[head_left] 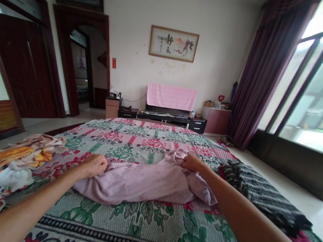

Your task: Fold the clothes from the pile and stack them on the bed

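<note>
A pale pink-lilac garment lies across the flowered bedspread in front of me, bunched and wrinkled at its right end. My left hand is closed on the cloth's upper left edge. At the other end, my right hand pinches the gathered fabric near a ruffled, strap-like part. The exact kind of garment cannot be made out from its folds. Both hands' fingertips are partly hidden in the cloth.
A heap of patterned clothes lies to the left. On the right rests a black-and-white striped knit. Beyond the bed stand a low black cabinet and a screen draped with a pink cloth. A purple curtain hangs by the window.
</note>
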Motion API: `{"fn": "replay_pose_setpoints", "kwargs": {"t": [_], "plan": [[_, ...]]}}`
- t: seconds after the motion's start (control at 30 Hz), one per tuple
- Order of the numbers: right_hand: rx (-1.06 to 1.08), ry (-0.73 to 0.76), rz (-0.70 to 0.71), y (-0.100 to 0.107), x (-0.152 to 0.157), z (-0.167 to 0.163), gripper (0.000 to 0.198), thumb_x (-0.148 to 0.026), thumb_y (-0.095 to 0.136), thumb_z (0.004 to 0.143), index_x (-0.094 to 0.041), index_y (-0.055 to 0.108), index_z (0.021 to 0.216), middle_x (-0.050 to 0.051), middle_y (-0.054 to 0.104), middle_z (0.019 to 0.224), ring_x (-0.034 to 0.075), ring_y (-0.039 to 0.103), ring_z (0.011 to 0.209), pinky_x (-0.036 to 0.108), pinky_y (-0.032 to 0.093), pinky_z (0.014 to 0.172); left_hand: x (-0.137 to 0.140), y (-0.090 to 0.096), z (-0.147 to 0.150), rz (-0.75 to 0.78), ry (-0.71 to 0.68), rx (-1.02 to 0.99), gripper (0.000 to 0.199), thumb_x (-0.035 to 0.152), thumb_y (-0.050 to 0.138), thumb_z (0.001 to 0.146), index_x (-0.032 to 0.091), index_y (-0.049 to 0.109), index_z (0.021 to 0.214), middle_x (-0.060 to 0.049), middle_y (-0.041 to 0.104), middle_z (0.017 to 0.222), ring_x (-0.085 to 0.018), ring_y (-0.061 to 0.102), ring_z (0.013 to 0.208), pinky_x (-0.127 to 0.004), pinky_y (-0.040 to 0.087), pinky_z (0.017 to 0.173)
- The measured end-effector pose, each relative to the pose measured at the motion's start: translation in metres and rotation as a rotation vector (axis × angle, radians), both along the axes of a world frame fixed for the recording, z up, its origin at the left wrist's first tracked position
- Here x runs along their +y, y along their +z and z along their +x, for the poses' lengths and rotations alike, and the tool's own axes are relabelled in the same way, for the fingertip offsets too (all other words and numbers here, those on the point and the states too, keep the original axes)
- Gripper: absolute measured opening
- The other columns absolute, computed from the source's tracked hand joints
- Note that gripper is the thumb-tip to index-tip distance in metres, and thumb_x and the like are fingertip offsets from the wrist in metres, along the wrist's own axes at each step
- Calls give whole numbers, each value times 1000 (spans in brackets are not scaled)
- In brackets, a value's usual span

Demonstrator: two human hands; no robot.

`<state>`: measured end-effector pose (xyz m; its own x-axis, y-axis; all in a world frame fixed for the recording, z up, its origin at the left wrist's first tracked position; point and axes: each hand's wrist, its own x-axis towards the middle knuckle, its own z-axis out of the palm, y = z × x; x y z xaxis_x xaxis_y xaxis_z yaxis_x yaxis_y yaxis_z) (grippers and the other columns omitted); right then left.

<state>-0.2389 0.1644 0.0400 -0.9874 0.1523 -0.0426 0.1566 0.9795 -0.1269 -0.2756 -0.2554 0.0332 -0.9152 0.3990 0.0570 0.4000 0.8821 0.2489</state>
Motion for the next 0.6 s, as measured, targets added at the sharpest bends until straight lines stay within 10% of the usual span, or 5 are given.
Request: {"fn": "replay_pose_setpoints", "kwargs": {"t": [0.13,0.27,0.37,0.47,0.6], "plan": [[-126,119,-44,30,-3,32,15,-19,56,67,-15,69,73,2,64,64,13,55,62,20,37,53,-5,28,24,113,-46,-134,23,31,48,65,16,51,48,-1,51,55,-14,45,58,-24,31,54],[-363,384,-420,72,-8,66,27,-22,56,66,-17,69,89,-2,63,66,10,52,55,18,39,51,-21,68,39,402,-229,-544,27,41,58,68,18,73,74,-5,69,83,-19,59,79,-26,45,72],[-209,310,-466,86,-14,61,23,-20,56,66,-16,69,84,-2,62,61,10,52,53,19,39,51,-20,87,28,424,-143,-602,27,40,62,66,16,74,72,-7,70,78,-20,61,75,-29,47,71],[273,40,-350,98,-15,27,16,-18,55,69,-14,69,76,0,58,55,11,52,54,21,39,52,-8,111,4,360,139,-241,25,35,61,66,12,71,66,-6,68,69,-20,61,70,-29,47,64],[701,-154,-361,138,-6,-20,35,-25,42,84,-14,62,111,7,68,87,17,60,80,26,44,66,9,164,-21,430,393,342,39,39,48,82,14,69,103,-3,68,111,-23,56,110,-33,43,88]]}}
